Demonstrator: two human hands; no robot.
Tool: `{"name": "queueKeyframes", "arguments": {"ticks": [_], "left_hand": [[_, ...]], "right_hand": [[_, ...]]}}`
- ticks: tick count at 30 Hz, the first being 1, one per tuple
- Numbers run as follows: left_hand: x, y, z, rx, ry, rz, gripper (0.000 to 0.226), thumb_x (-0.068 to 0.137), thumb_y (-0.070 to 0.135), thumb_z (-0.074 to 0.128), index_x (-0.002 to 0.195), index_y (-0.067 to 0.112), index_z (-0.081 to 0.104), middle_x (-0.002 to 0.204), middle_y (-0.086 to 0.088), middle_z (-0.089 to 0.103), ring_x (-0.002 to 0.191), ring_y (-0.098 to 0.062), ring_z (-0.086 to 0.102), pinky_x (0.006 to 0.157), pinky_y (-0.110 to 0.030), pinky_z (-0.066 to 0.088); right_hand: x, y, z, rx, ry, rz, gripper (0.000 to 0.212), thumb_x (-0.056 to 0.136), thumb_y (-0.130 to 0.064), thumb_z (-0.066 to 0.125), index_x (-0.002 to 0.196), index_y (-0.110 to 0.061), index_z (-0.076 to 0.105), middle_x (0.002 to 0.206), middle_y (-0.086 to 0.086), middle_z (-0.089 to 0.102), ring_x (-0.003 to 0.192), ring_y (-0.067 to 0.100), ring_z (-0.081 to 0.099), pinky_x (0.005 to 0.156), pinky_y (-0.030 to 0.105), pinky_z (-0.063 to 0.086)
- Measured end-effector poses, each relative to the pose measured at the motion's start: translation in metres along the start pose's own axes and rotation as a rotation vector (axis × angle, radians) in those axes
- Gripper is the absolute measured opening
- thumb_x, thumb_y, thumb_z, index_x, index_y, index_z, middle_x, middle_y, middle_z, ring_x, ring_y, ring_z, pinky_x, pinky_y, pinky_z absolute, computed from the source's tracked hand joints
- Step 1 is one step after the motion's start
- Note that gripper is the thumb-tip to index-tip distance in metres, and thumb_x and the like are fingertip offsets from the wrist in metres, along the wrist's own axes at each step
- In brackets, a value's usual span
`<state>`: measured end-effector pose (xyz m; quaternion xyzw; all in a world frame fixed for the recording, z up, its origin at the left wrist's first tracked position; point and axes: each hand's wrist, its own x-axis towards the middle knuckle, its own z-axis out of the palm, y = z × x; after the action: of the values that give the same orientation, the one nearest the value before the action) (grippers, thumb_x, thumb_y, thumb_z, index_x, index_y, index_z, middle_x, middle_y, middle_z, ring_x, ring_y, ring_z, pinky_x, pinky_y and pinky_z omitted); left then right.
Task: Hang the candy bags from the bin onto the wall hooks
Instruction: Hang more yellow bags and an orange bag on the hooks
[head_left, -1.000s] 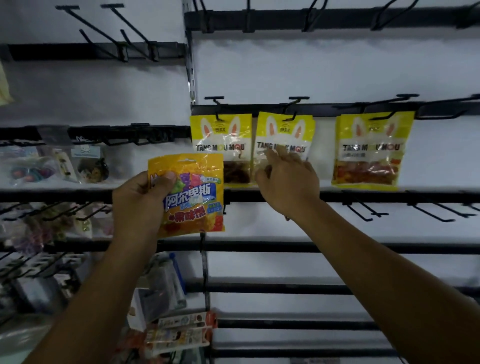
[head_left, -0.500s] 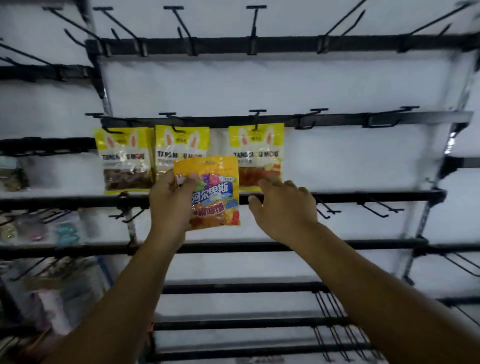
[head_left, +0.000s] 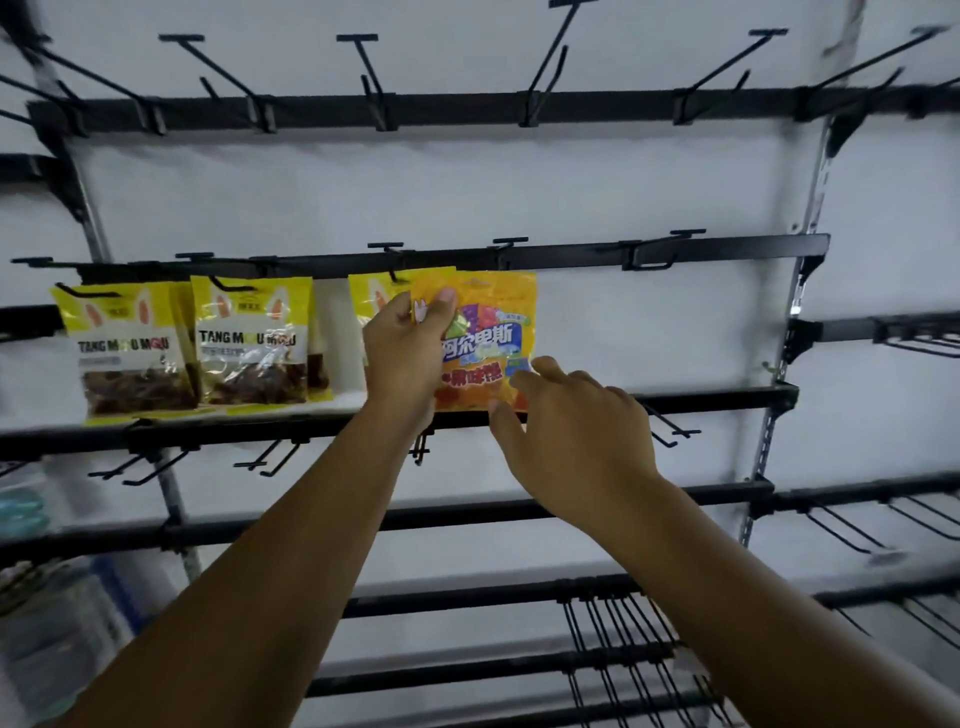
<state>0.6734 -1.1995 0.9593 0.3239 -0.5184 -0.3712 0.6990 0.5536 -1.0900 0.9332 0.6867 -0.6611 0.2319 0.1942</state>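
My left hand (head_left: 402, 356) grips an orange candy bag (head_left: 491, 325) with blue and red print by its upper left edge, holding it up against the middle rail just below a wall hook (head_left: 509, 243). My right hand (head_left: 569, 434) reaches toward the bag's lower right corner, fingers spread and touching its edge. Three yellow rabbit-ear candy bags hang on the same rail: one at the far left (head_left: 122, 348), one beside it (head_left: 254, 343), and a third (head_left: 376, 291) mostly hidden behind my left hand and the orange bag. The bin is out of view.
Black rails with bare hooks run across the white wall above (head_left: 467, 106) and below (head_left: 670, 428). More bare hooks stick out to the right (head_left: 654, 254). Blurred goods sit at the lower left (head_left: 36, 613). A metal upright (head_left: 779, 364) stands at the right.
The view has swung right. My left hand has carried the orange bag up and rightward, past the third yellow bag, to the rail. My right hand has left the yellow bags and followed to the orange bag's lower corner.
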Motion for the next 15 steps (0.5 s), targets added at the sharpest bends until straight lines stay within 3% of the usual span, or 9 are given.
{"name": "queueKeyframes", "arguments": {"ticks": [3,7,10,15], "left_hand": [[0.012,0.001,0.021,-0.005,-0.017,0.009,0.033,0.092,0.030,0.068,0.082,0.001,0.059,0.080,-0.014,0.062,0.077,-0.031,0.066,0.070,-0.053,0.056],[0.025,0.001,0.041,0.003,-0.024,0.009,0.021,0.095,0.028,0.064,0.079,0.015,0.062,0.086,-0.013,0.068,0.089,-0.036,0.070,0.078,-0.055,0.056],[0.034,-0.005,0.047,0.045,-0.026,-0.001,0.023,0.093,0.028,0.065,0.074,0.017,0.059,0.082,-0.011,0.064,0.084,-0.038,0.067,0.078,-0.055,0.056],[0.035,-0.016,0.049,0.095,0.016,-0.042,0.026,0.090,0.037,0.066,0.075,0.017,0.056,0.087,-0.021,0.065,0.076,-0.035,0.065,0.077,-0.060,0.054]], "right_hand": [[-0.002,0.008,-0.002,0.002,0.006,-0.009,0.043,0.100,-0.049,0.030,0.126,-0.024,0.054,0.127,-0.006,0.054,0.102,0.022,0.058,0.069,0.032,0.032],[-0.001,0.015,-0.002,0.010,0.022,-0.011,0.044,0.099,-0.049,0.031,0.124,-0.024,0.057,0.129,-0.006,0.056,0.100,0.022,0.059,0.070,0.032,0.037],[-0.001,0.019,0.001,0.010,0.052,-0.018,0.043,0.099,-0.049,0.032,0.119,-0.023,0.060,0.123,-0.005,0.060,0.096,0.022,0.061,0.072,0.032,0.041],[-0.001,0.020,0.007,0.020,0.061,-0.020,0.043,0.099,-0.049,0.033,0.122,-0.023,0.058,0.124,-0.004,0.060,0.096,0.023,0.062,0.070,0.033,0.035]]}}
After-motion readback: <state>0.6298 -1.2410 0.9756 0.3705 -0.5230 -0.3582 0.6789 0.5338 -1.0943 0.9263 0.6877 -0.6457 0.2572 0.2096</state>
